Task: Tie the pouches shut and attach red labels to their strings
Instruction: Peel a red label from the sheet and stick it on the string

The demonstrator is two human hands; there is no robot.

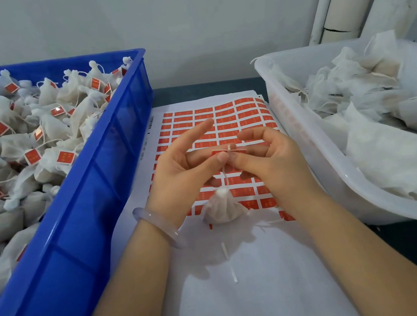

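On the left is a blue bin [78,228]. It is full of tied pouches [46,126], and many have little red tags on their strings. The bin's left and near sides are cut off by the edge of the view, so not all of it shows.

Next comes the left hand [185,169], with a pale bracelet [155,225] on the wrist. Its thumb and a bent finger pinch the left end of one red label [227,151] – the pointing finger sticks out straight. A thin string [225,176] runs down from the label to a small pouch [222,209], tied at the top. The pouch is in the middle, just below the hands, over the label sheet [223,118]. I cannot tell if it hangs or sits on the sheet.

The sheet has rows of red labels, and the hands hide part of it. It lies on white paper [247,298] with a few small white scraps [225,251].

The right hand [268,158] pinches the label's right end with thumb and curled fingers. The fingertips are hard to make out there.

On the right is a white tub [308,158] – cut off at the edge – with open pouches [353,101] that look loose and crumpled.
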